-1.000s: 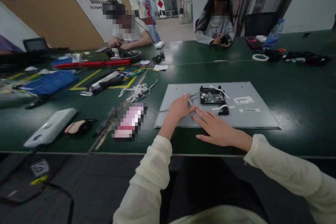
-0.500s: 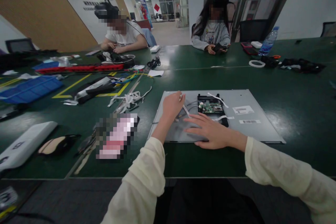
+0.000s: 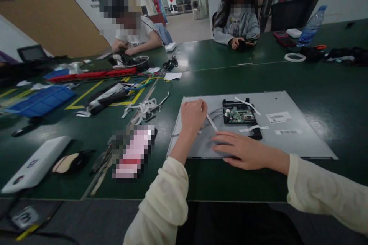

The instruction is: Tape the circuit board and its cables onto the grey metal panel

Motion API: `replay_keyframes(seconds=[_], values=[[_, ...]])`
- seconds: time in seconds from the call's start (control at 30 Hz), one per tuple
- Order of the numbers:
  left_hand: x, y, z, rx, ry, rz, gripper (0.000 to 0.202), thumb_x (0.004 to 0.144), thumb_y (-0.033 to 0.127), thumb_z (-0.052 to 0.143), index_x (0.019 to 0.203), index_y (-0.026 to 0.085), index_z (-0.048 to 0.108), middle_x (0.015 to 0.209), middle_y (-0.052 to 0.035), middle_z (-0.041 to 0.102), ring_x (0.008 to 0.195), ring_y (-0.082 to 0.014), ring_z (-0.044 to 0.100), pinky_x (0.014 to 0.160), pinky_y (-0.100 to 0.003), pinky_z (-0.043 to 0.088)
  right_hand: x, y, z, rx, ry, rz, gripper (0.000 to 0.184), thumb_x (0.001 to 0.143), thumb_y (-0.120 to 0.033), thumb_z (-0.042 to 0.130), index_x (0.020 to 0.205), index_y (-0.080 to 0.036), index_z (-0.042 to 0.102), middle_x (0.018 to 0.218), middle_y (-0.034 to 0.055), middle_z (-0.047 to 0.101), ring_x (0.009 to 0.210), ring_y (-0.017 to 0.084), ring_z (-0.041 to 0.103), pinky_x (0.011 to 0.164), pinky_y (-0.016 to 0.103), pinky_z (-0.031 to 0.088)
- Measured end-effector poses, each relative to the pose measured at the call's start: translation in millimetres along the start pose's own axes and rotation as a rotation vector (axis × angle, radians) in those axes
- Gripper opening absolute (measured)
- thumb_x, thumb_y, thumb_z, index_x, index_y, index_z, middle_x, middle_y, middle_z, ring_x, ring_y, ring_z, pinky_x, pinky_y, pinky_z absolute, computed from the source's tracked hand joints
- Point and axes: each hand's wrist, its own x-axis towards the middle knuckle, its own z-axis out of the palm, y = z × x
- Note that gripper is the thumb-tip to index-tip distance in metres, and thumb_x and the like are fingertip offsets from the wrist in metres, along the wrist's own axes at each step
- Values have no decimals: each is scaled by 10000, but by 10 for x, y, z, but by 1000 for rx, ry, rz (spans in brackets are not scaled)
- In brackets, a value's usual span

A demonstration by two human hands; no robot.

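Note:
A flat grey metal panel (image 3: 293, 138) lies on the green table in front of me. On it sits a black bracket with a green circuit board (image 3: 238, 114), with white tape strips (image 3: 251, 128) stuck at its edges and thin grey cables (image 3: 217, 111) leading off to the left. My left hand (image 3: 194, 115) is closed over the panel's left part, pinching one end of a white tape strip (image 3: 212, 123). The strip slants down toward the fingertips of my right hand (image 3: 244, 150), which lies with its fingers stretched out on the panel near its front edge.
Left of the panel lie a phone (image 3: 135, 151), a heap of crumpled white strips (image 3: 146, 108), a computer mouse (image 3: 69, 162) and a white device (image 3: 37, 164). Farther off are a blue tray (image 3: 40, 99), a tape roll (image 3: 295, 57) and a water bottle (image 3: 312, 26). Two people sit across the table.
The camera view has shifted slightly, so the panel looks larger and nearer. My left hand still holds the tape strip, its fist turned a little; my right hand stays flat on the panel.

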Motion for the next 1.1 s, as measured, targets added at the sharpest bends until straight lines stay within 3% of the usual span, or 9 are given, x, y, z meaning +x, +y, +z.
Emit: replay_keyframes(seconds=[0.33,0.67,0.87,1.1], values=[[-41,-7,-81,7,-28,-60,338,940,279,367,809,176,661,773,-83,705,777,-220,655,753,-325,387,-29,23,5,40,-33,43,459,934,-294,480,1369,-148,467,1498,140,338,1422,227,233,1153,436,274],[-55,86,-71,34,-114,-1,367,952,306,349,850,171,674,800,-96,710,800,-218,658,779,-328,395,-30,83,12,40,-10,116,500,936,-323,474,1415,-189,423,1525,120,298,1440,240,181,1149,474,260],[-44,15,-29,30,-88,-19,367,946,301,353,845,174,683,801,-102,711,789,-231,664,758,-334,399,-39,310,19,-26,62,203,488,941,-320,451,1411,-199,417,1524,123,294,1438,256,182,1145,511,251],[-70,-28,-27,27,-81,2,339,941,273,366,794,184,658,772,-83,703,755,-232,660,742,-338,412,-254,764,-54,-155,194,420,509,942,-376,441,1419,-208,390,1510,124,295,1441,287,161,1139,542,243]])
